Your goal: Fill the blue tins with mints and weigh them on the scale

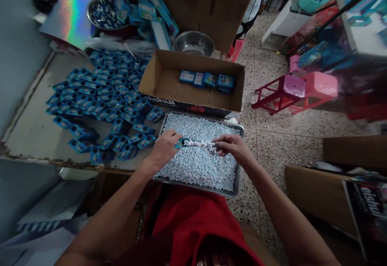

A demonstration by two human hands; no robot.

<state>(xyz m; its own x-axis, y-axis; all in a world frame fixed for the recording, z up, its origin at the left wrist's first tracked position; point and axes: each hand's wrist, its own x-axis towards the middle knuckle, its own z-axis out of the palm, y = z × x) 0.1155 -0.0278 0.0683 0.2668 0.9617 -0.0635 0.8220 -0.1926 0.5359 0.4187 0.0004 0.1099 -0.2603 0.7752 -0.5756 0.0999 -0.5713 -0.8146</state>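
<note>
My left hand (165, 148) is closed around a small blue printed box (179, 143) whose open end faces right. Between my hands lies a narrow scoop-like strip (199, 143) loaded with a row of pale candies. Its left end meets the box's opening; how far it reaches inside is hidden. At the strip's right end, my right hand (231, 148) pinches it between thumb and fingers. Both hands are just above a metal tray (242, 130) filled with small white and pale-blue candies (196, 173).
Behind the tray stands an open cardboard box (169, 82) with several blue boxes inside. Many blue boxes with open tops (102, 92) crowd the table to the left. A metal bowl (195, 44) sits behind. Plastic stools (292, 86) stand on the floor to the right.
</note>
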